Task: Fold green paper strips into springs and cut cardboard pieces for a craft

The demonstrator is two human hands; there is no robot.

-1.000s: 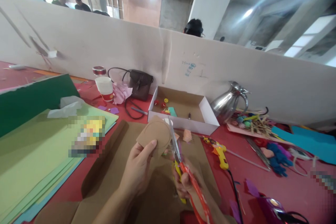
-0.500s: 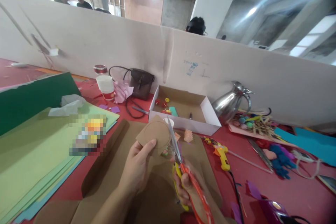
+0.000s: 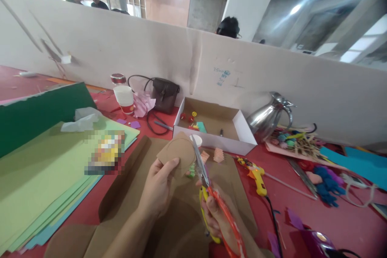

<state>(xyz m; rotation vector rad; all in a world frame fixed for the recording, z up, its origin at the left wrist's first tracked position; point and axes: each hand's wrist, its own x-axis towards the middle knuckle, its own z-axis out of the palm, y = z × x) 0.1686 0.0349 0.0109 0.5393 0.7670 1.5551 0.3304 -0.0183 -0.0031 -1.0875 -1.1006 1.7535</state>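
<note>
My left hand (image 3: 159, 183) pinches a small piece of brown cardboard (image 3: 178, 151) between thumb and fingers. A circle is drawn on the piece, and part of its edge follows that line. Scissors (image 3: 203, 169) with orange-red and yellow handles are in my right hand (image 3: 219, 213), fingers wrapped round the grips. Their blades point up and away from me, beside the right edge of the cardboard piece; whether they touch it I cannot tell. Beneath both hands lies a large brown cardboard sheet (image 3: 133, 205). Small peach paper pieces (image 3: 219, 155) rest near its far edge.
Behind stands an open white box (image 3: 244, 131) with small items. A yellow glue gun (image 3: 258, 179) and its cord lie right. A metal jug (image 3: 266, 115), craft sticks (image 3: 302, 145), a paper cup (image 3: 124, 98), a dark bag (image 3: 165, 94) and green paper sheets (image 3: 45, 173) surround the work.
The whole view has shifted slightly, so things sit a little further right. Both hands keep their hold on the cardboard piece and the scissors, with hardly any movement between them.
</note>
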